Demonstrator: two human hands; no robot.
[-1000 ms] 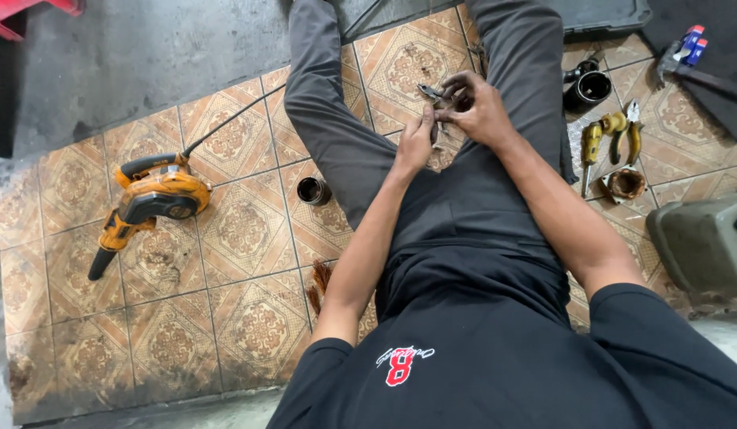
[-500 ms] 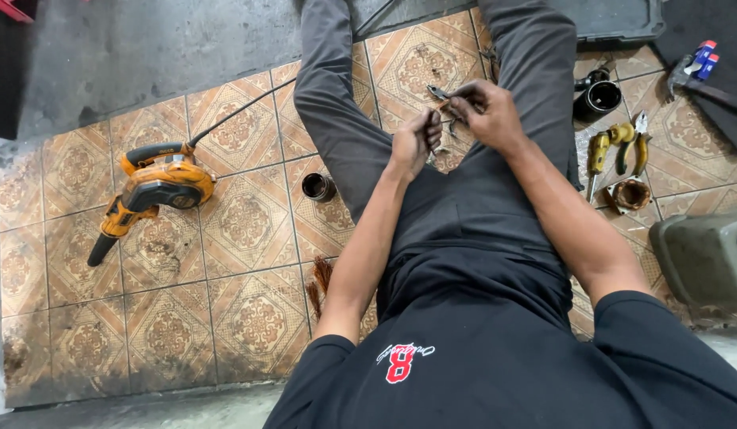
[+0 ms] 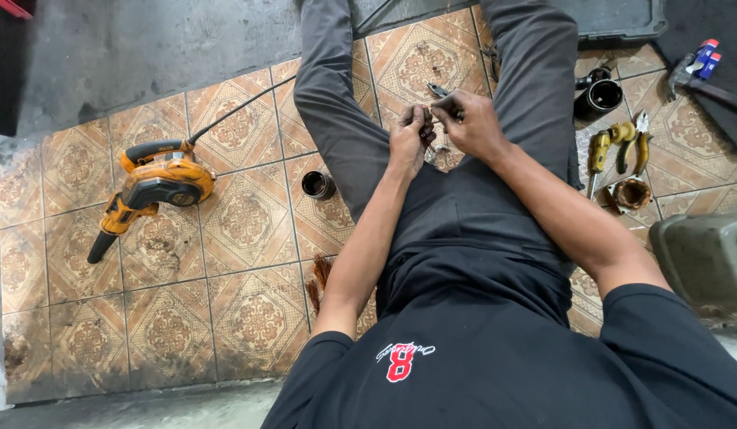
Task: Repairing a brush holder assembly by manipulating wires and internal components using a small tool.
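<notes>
— What do the hands have between them?

— The left hand (image 3: 410,137) is pinched around a small bunch of thin, copper-brown strands, over the lap between the grey-trousered legs. The bunch is mostly hidden by the fingers, so its full shape cannot be told.

— And the right?

— The right hand (image 3: 473,121) is clenched on a slim dark metal tool (image 3: 438,91), whose tip sticks out toward the far left. The two hands are just beside each other, almost touching.

— What lies around?

— On the patterned tile floor (image 3: 249,318), an orange blower (image 3: 150,187) sits well to the left. A small dark cylinder (image 3: 317,185) stands near the left leg. On the right lie yellow-handled pliers (image 3: 632,143) and a black cup-shaped part (image 3: 603,97).
</notes>
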